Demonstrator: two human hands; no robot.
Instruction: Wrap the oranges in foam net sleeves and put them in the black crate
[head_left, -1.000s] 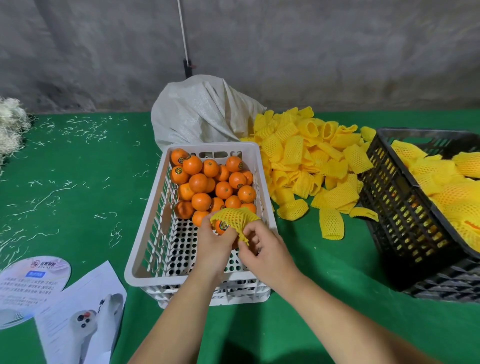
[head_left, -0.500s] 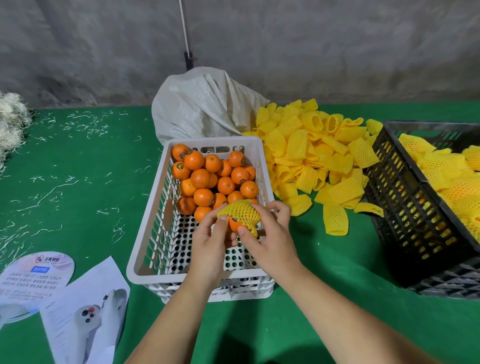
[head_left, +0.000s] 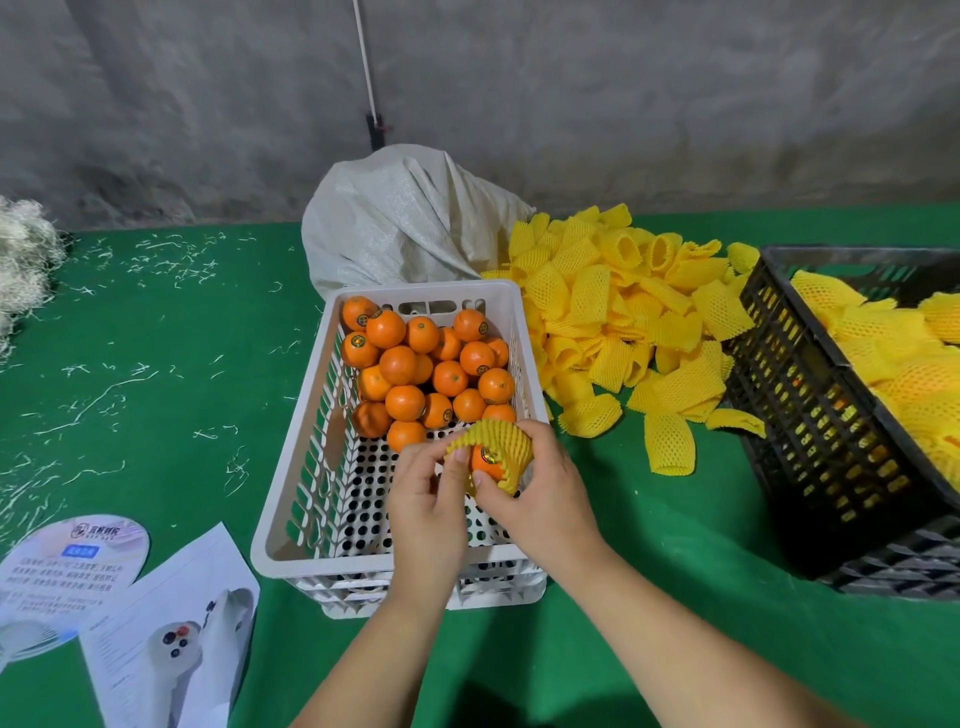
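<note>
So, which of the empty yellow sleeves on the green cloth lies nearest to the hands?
The single foam net sleeve lying apart at the near edge of the pile, right of the white crate; the others lie farther back.

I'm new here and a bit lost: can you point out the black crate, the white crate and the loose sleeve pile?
black crate (head_left: 810, 415): head view, its slatted left wall.
white crate (head_left: 415, 289): head view, far rim.
sleeve pile (head_left: 613, 312): head view, middle of the heap.

Matt green felt-like cloth covers the table (head_left: 156, 364). The white crate (head_left: 291, 519) and black crate (head_left: 810, 415) look like perforated hard plastic. Yellow sleeves (head_left: 623, 312) are soft foam mesh; oranges (head_left: 405, 364) are glossy-skinned. The sack (head_left: 400, 218) is woven, and the leaflets (head_left: 130, 613) are shiny paper.
</note>
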